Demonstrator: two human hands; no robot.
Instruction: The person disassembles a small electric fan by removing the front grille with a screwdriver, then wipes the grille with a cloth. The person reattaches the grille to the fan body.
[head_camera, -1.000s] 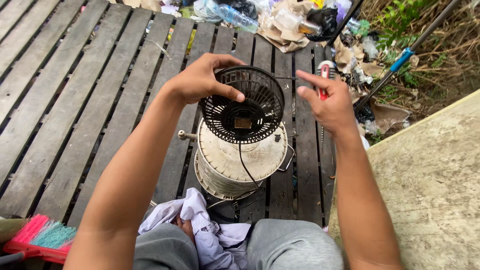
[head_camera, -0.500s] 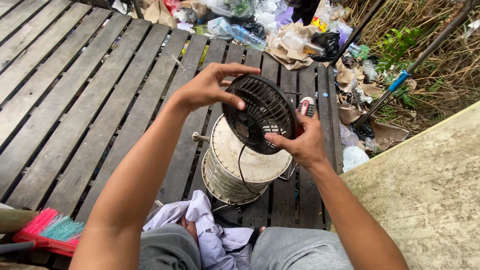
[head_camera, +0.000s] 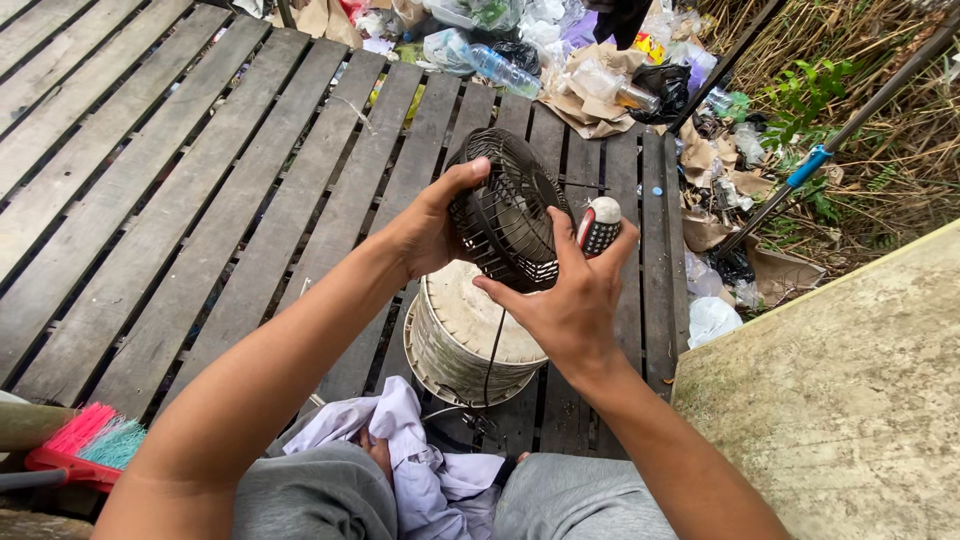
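Both hands' grip (head_camera: 560, 300) holds black fan grille (head_camera: 505, 215) above white drum (head_camera: 460, 345).

The fan cage (head_camera: 505, 215) between the fingers is dark brown, a mesh of thin ribs; the screwdriver handle (head_camera: 598, 226) behind the right fingers is red, white and black; the drum (head_camera: 470, 340) below the fingers is dirty cream with fine ridges; the cloth (head_camera: 400, 440) is pale lilac; the brush (head_camera: 85, 440) has pink and teal bristles; the planks (head_camera: 150, 200) are weathered grey-brown.
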